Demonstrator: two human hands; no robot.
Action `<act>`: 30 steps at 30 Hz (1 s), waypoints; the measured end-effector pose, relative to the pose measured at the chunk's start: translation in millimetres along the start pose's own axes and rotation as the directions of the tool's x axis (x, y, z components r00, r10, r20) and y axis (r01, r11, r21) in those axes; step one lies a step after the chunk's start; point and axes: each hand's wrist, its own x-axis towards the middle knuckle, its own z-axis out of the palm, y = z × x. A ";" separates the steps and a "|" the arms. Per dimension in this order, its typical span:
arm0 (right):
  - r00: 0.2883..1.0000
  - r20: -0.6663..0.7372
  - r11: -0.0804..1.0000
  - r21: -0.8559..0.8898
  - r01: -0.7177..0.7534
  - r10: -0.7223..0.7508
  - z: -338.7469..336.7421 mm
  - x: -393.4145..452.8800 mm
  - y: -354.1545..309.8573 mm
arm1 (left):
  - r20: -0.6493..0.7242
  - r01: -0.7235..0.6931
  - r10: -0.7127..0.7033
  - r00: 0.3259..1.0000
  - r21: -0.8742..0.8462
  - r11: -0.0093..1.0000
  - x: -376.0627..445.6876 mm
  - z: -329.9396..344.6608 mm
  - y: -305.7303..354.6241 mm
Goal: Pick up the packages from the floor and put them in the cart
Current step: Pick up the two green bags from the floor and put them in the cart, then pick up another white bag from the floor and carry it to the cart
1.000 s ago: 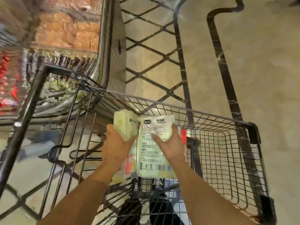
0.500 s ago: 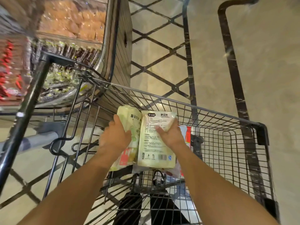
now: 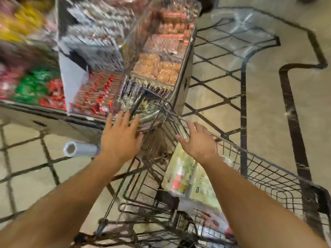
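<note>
Two pale green and white packages (image 3: 180,176) lie inside the black wire cart (image 3: 268,178), leaning against its near left side. My left hand (image 3: 121,136) hovers open above the cart's left rim, fingers spread. My right hand (image 3: 198,140) is open too, held just above the packages with nothing in it. Another package with red print (image 3: 213,224) shows at the cart's bottom under my right forearm. The frame is blurred by head motion.
A display counter (image 3: 107,68) with clear bins of wrapped snacks stands at the far left, touching the cart's front corner. A grey tube (image 3: 80,149) sticks out left of the cart. Tiled floor with black lines (image 3: 293,122) spreads to the right.
Both hands let go of the two packages, which now rest in the cart. The hands rose with fingers spread, and the view swung up toward the display counter.
</note>
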 end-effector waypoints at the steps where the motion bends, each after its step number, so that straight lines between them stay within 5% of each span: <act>1: 0.999 -0.013 0.999 -0.030 0.045 -0.045 -10.3 1.5 -20.9 | -0.029 0.046 -0.046 0.999 -0.007 0.999 -7.0 -7.9 -22.4; 6: 0.960 -0.066 0.955 -0.141 0.262 -0.273 -56.7 0.6 -145.6 | -0.230 0.214 -0.230 0.946 -0.091 0.973 -62.3 -34.9 -144.5; 11: 0.880 -0.124 0.880 -0.202 0.430 -0.459 -70.2 -30.6 -301.3 | -0.221 0.430 -0.441 0.870 -0.098 0.898 -157.5 -41.8 -275.6; 19: 0.669 -0.131 0.679 -0.227 0.698 -0.732 -20.0 -117.8 -566.6 | -0.173 0.731 -0.757 0.630 -0.196 0.653 -340.5 -2.9 -480.8; 30: 0.382 0.011 0.363 -0.292 0.885 -0.924 80.4 -193.1 -845.4 | -0.121 0.923 -0.942 0.313 -0.193 0.332 -487.8 78.7 -688.6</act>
